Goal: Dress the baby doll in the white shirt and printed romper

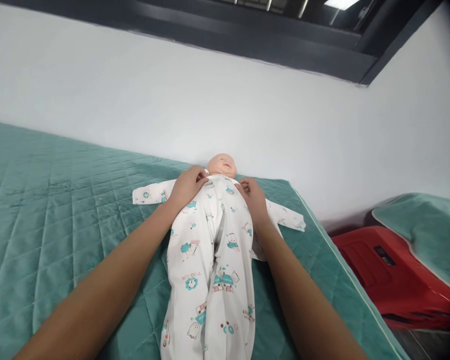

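A baby doll (222, 164) lies on its back with its head near the wall. White printed baby pants (230, 260) cover its front up to the chest, the legs stretching toward me. From under them, the printed sleeves of a baby shirt (287, 217) spread out to both sides. My left hand (188, 188) is closed on the upper left edge of the pants, close to the doll's neck. At the upper right edge, my right hand (252, 198) pinches the cloth with bent fingers. The doll's hands and feet are hidden.
A green quilted cover (78, 220) lies under the doll, its pale-edged side running down at the right. Beyond that edge stands a red plastic stool (393, 265) with green cloth (427, 235) over it. A white wall (195, 100) rises behind, below a dark window frame (247, 40).
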Motion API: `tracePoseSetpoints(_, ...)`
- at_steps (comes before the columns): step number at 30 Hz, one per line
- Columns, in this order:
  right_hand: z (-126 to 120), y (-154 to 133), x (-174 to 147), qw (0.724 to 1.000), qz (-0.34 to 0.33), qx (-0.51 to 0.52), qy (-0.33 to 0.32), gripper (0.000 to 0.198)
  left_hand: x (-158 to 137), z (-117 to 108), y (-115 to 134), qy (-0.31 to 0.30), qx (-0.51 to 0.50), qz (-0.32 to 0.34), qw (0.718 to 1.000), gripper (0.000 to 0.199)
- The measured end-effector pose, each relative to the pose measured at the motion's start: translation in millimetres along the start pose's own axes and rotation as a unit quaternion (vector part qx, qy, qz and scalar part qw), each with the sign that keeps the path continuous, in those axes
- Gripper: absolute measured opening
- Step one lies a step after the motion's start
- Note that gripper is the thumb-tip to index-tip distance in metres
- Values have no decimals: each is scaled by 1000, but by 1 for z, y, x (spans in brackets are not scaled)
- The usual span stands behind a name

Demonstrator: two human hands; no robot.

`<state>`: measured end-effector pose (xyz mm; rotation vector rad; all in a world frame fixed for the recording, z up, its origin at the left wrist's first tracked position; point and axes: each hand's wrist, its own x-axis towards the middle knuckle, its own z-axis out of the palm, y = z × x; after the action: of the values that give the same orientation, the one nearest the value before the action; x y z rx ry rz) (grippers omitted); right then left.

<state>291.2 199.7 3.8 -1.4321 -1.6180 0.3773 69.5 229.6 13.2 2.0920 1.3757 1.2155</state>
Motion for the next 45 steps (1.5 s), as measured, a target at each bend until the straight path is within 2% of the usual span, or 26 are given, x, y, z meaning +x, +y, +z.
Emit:
tracePoseSetpoints(4,-4,1,-9,999,-43,20,2,24,-6,-2,-10,17,62,79,995,15)
tracePoseSetpoints(7,-9,0,-14,995,-97,21,-9,27,-9,-4,-20,9,79,96,992,20)
tracePoseSetpoints(10,-12,-2,-23,992,-123,32,-17,29,-17,-6,-28,16,69,99,993,21)
tracePoseSetpoints(12,-14,-4,-32,992,-118,47,-16,30,-26,-8,-28,33,55,98,993,21)
tracePoseSetpoints(15,-16,-7,-52,996,-69,60,-2,32,-49,-14,-23,65,23,81,994,20)
tracePoseSetpoints(19,-23,-21,-93,997,-11,57,58,34,-99,-31,-4,121,-17,31,992,21)
tracePoseSetpoints(22,-32,-41,-136,995,1,78,63,33,-151,-49,18,139,-32,-20,990,22)
tracePoseSetpoints(26,-43,-70,-197,994,-36,100,30,27,-226,-68,50,106,-52,-88,989,20)
tracePoseSetpoints(31,-54,-110,-250,988,-136,37,-64,27,-288,-73,85,4,-93,-84,992,17)
tracePoseSetpoints(34,-56,-133,-265,973,-171,-47,-145,30,-304,-70,99,-55,-89,-66,992,29)
tracePoseSetpoints(37,-52,-145,-273,958,-178,-131,-184,34,-311,-65,104,-70,-73,-49,994,31)
tracePoseSetpoints(41,-39,-143,-278,951,-166,-211,-155,22,-312,-58,105,-38,-67,-56,995,22)
tracePoseSetpoints(45,-31,-141,-276,950,-168,-234,-124,11,-309,-55,108,-10,-84,-87,993,19)
